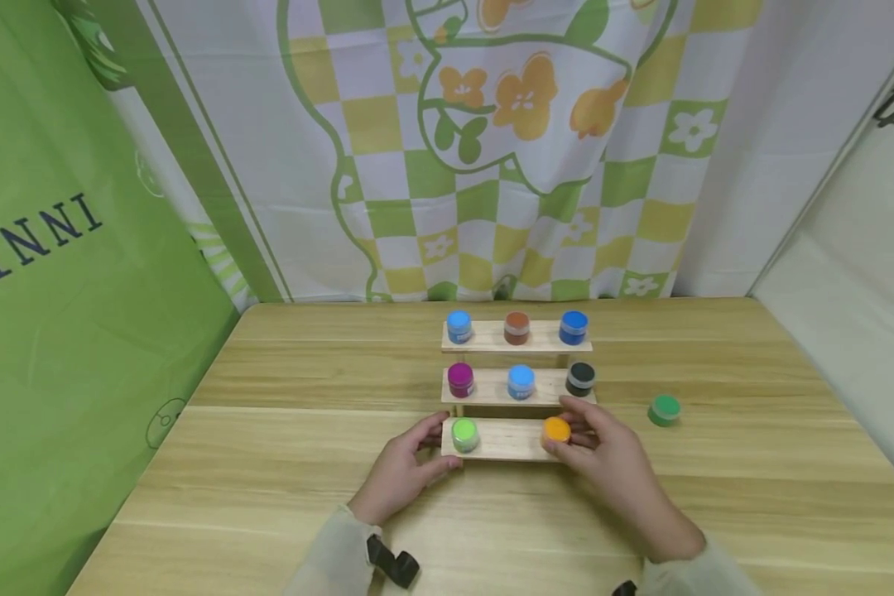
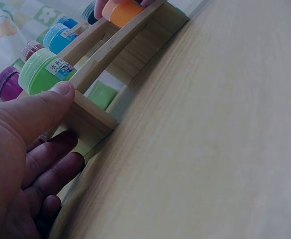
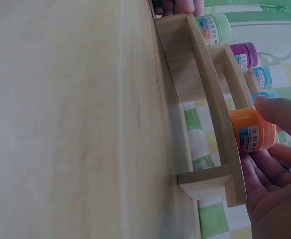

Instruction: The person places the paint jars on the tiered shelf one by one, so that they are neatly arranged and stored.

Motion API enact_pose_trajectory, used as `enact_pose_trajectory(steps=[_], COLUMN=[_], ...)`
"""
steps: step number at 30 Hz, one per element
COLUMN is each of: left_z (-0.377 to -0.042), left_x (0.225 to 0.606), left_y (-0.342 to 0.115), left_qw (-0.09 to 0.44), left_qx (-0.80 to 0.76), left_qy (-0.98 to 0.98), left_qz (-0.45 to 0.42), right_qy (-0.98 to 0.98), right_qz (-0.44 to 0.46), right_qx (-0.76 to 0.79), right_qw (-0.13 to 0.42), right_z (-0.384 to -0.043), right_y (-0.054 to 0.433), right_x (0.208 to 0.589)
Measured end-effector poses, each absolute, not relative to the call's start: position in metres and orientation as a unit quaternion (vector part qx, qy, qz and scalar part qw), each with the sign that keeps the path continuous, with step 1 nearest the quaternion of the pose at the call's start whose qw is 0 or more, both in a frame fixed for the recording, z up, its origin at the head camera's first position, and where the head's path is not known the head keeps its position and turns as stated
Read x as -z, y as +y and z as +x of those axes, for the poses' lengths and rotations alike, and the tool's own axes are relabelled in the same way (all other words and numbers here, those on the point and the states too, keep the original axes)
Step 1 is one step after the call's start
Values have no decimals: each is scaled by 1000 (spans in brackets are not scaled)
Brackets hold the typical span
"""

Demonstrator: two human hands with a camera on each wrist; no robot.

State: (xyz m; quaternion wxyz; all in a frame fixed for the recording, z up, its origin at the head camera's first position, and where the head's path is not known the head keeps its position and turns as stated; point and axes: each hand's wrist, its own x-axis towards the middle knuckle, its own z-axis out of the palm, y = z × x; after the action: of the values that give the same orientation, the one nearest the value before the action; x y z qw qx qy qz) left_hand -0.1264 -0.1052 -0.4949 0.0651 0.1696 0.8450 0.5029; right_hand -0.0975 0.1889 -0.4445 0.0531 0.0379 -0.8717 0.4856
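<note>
A three-tier wooden rack point(image 1: 502, 448) stands on the table with small paint jars on its steps. My left hand point(image 1: 402, 468) holds the left end of the lowest step, thumb in front and fingers behind, beside a light green jar point(image 1: 464, 434). On the same step, toward the right end, my right hand point(image 1: 614, 451) pinches an orange paint jar point(image 3: 247, 130) between thumb and fingers. The middle step bears a purple jar point(image 1: 460, 380), a light blue jar point(image 1: 521, 382) and a black jar point(image 1: 580, 378). On the top step are a light blue jar point(image 1: 459, 326), a brown jar point(image 1: 516, 328) and a dark blue jar point(image 1: 574, 328).
A green paint jar point(image 1: 665, 410) sits on the wooden table point(image 1: 290, 463) to the right of the rack. Behind the table hangs a patterned curtain point(image 1: 387, 207); a green cloth point(image 1: 67, 331) hangs at the left and a pale one point(image 1: 849, 273) at the right.
</note>
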Motion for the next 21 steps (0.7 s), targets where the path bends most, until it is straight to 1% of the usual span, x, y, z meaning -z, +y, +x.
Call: enact_pose_trajectory(steps=[8, 18, 21], left_z=[-126, -127, -127], left_x=[495, 496, 496], left_y=[-106, -106, -105], left_qw=[66, 65, 65], left_qx=[-503, -504, -506], left_qy=[845, 844, 842], left_qz=[168, 171, 173], right_qy=[-876, -879, -879], right_qz=[50, 34, 36], right_qx=[-477, -474, -474], right_qw=[55, 30, 31], right_z=[-100, -102, -102], right_y=[182, 174, 173], right_x=[443, 441, 442])
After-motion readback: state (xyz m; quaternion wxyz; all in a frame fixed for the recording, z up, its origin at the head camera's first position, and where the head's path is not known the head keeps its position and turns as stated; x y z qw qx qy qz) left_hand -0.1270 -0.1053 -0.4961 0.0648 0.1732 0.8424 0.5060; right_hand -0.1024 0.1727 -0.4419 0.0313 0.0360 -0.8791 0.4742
